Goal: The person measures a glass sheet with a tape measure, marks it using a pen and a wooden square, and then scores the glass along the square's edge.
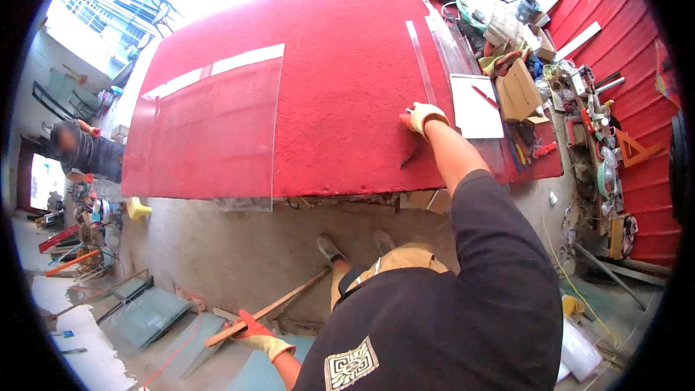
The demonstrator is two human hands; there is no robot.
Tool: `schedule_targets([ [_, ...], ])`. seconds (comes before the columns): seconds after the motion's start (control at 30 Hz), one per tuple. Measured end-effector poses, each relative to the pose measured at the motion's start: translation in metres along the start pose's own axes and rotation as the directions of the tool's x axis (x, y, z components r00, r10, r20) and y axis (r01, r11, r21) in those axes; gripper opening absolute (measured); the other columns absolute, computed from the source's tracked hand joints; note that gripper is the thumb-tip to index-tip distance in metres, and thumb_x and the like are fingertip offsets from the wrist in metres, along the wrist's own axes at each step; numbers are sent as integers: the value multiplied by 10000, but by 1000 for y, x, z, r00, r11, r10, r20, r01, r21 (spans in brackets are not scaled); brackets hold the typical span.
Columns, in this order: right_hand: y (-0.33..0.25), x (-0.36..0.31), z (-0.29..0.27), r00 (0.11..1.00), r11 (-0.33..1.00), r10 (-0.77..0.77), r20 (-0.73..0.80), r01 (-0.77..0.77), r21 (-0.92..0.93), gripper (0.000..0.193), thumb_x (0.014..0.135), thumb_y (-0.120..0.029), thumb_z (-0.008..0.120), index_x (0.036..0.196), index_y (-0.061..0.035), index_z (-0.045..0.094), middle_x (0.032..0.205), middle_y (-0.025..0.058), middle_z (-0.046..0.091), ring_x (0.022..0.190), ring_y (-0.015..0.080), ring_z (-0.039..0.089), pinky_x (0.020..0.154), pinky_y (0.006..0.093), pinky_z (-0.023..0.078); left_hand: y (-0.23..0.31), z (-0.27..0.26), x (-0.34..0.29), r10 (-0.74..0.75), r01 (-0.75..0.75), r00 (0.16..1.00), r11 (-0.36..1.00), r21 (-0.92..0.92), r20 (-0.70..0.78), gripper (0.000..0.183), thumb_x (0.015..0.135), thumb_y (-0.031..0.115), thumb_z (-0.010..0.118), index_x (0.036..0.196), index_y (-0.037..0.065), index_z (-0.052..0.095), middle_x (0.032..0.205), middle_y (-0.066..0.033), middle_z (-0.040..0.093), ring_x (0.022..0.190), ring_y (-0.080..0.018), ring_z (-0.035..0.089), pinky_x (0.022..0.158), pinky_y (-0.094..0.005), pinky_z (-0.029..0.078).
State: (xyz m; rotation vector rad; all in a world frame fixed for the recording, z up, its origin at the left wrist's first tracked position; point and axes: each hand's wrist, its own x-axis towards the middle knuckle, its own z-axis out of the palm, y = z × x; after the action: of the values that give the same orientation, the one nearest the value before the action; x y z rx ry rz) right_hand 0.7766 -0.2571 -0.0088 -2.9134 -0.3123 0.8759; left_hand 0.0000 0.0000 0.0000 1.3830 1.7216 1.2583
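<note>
My left hand [259,334], in a yellow glove with an orange-red palm, is closed around a long flat wooden strip [293,292], low beside my body and off the table. My right arm reaches over the red-covered table [340,94]. My gloved right hand [424,117] is low over its surface, fingers curled; a small pale tip shows there, but what it holds is unclear. Beside that hand lies a narrow clear strip [421,61]. To its right is a white paper pad [476,108] with a red pen [485,96]. A clear glass sheet [217,130] lies on the left, overhanging the front edge.
Along the table's right side are a cardboard box [517,93], hand tools [518,153] and clutter. Glass panes [148,311] lean at lower left near an orange cord [194,304]. Another person [79,148] stands at far left. A yellow cable [572,279] crosses the floor at right.
</note>
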Motion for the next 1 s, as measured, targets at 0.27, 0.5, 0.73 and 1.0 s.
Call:
schedule_targets([
  [0.27, 121, 81, 8, 959, 963, 254, -127, -238, 125, 882, 1019, -722, 604, 1727, -218, 455, 1740, 132, 502, 1584, 338, 512, 1296, 472, 429, 1, 6, -29, -12, 14, 1000, 998, -69, 27, 805, 992, 147, 864, 1608, -29, 378, 1140, -53, 593, 1049, -204, 619, 971, -393, 575],
  [0.5, 170, 111, 6, 959, 995, 90, -267, -97, -11, 775, 1066, -712, 539, 1613, -166, 599, 1656, 194, 579, 1514, 401, 566, 1246, 513, 469, -44, 2, -29, -7, 13, 999, 988, -153, 37, 780, 979, 114, 858, 1595, -10, 395, 1137, -51, 609, 1065, -207, 624, 980, -394, 571],
  [0.73, 70, 33, 26, 955, 985, -153, -254, 168, 38, 819, 1063, -673, 600, 1513, 11, 593, 1375, 224, 763, 1297, 466, 698, 1082, 523, 569, 4, -7, -53, -50, 45, 998, 989, -143, -35, 830, 963, 106, 867, 1602, -3, 348, 1139, -67, 634, 1021, -182, 639, 943, -369, 580],
  [1.0, -21, -29, 76, 946, 959, -283, -159, 283, -24, 924, 1024, -705, 626, 1683, -78, 464, 1285, 263, 786, 1211, 453, 748, 1038, 546, 595, 9, 24, -40, -58, 52, 998, 983, -177, -25, 819, 943, 116, 892, 1590, 25, 399, 1117, -41, 599, 1021, -176, 615, 923, -357, 574],
])
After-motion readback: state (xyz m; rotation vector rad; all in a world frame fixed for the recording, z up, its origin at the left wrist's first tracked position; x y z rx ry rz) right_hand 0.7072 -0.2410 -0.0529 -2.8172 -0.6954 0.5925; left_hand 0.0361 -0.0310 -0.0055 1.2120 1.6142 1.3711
